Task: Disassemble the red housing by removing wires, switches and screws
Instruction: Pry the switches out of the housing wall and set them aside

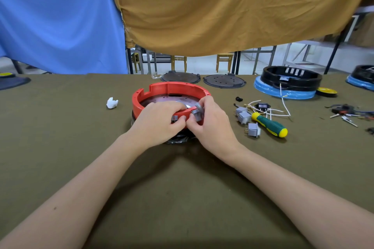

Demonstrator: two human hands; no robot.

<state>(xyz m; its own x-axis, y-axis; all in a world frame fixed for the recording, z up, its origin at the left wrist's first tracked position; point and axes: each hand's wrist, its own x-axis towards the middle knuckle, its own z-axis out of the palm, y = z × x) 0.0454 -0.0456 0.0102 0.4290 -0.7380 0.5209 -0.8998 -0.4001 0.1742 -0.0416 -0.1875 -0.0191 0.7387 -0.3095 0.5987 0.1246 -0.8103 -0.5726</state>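
- Pinching a grey switch (196, 114) at the near rim with my right hand (210, 125).
- My left hand (159, 120) grips the red housing (172, 89), mid-bench.
- Yanking could snap the switch's clips, I think.

One red housing (170, 89), three loose grey switches (244, 117), one screwdriver (269, 124), two black discs (180, 77)

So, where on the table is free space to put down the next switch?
Bare cloth lies between the white scrap and the red housing, and along the near table edge. Right of the housing is crowded: grey switches, screwdriver, wires.
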